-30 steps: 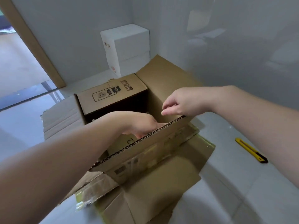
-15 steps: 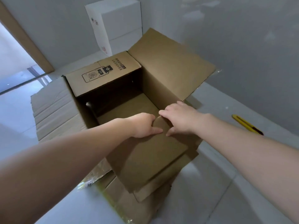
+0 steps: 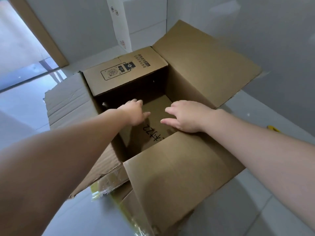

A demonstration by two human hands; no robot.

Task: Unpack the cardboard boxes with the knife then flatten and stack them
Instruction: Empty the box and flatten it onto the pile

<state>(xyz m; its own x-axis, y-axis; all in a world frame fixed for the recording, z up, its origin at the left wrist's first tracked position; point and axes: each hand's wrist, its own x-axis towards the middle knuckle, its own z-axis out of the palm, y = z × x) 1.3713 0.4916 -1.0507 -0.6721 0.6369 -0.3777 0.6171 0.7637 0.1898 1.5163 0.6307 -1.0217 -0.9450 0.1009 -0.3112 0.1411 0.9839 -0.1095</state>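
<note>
Both hands have let go of the near flap (image 3: pixel 179 167); left hand (image 3: pixel 134 113) and right hand (image 3: pixel 185 116) now reach, fingers loose, into the box (image 3: pixel 201 65).

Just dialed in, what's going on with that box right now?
A person is reaching both bare hands into a large brown cardboard box that stands open on the pale floor. The left hand and right hand are down inside it with fingers spread, gripping nothing, above a cardboard sheet with black handwriting. All four flaps are folded outward. The yellow utility knife lies on the floor to the right, untouched. White boxes are stacked in the corner behind.
</note>
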